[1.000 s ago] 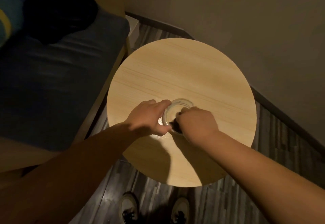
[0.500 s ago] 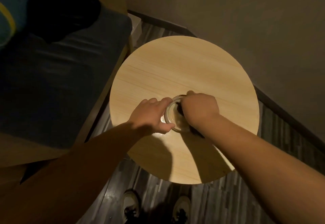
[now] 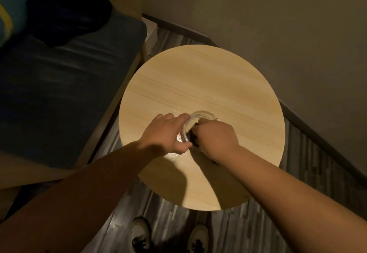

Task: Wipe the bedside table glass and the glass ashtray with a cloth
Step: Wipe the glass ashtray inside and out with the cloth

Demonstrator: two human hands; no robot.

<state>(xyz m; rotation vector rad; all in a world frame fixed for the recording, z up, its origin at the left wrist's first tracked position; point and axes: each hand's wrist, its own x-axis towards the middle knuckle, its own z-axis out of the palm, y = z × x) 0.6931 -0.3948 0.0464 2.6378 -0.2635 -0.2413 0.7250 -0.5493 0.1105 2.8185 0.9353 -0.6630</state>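
Your left hand (image 3: 165, 133) was curled around the near-left side of the glass ashtray (image 3: 198, 121), fingers along its rim and thumb under its near edge. Your right hand (image 3: 215, 136) was closed into a fist over the ashtray's right side, bunching a dark cloth (image 3: 193, 136) down into the bowl. That ashtray stood on the round, pale wood-grain table (image 3: 208, 86), slightly near of its centre. Left of the table lay a dark cushioned seat (image 3: 65, 86); plain walls (image 3: 268, 24) met behind it, and your shoes (image 3: 139, 235) stood on grey plank flooring (image 3: 309, 153).
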